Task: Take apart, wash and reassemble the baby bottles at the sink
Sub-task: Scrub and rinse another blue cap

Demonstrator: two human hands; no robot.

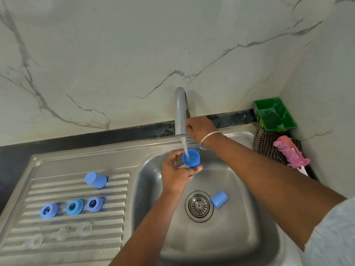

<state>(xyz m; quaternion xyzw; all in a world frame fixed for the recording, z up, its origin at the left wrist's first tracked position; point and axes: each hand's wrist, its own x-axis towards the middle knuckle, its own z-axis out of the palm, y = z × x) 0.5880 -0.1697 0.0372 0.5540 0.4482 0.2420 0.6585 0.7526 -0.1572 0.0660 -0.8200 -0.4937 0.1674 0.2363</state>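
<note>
My left hand (175, 174) holds a blue bottle cap (191, 158) mouth up over the sink basin (226, 235), and water from the grey tap (180, 112) runs into it. My right hand (200, 129) reaches behind the spout, fingers curled at the tap's base; what they grip is hidden. Another blue cap (219, 199) lies on its side beside the drain (199, 206). On the ribbed drainboard (113, 208) stand a third blue cap (96, 179), three blue collar rings (74, 207) in a row, and three clear teats (60, 234) in front of them.
A green tub (274, 114) sits in the back right corner. In front of it lie a brown checked cloth (266, 145) and a pink bottle brush (291, 152). A marble wall rises behind the sink, and a dark counter strip (57, 139) runs along it.
</note>
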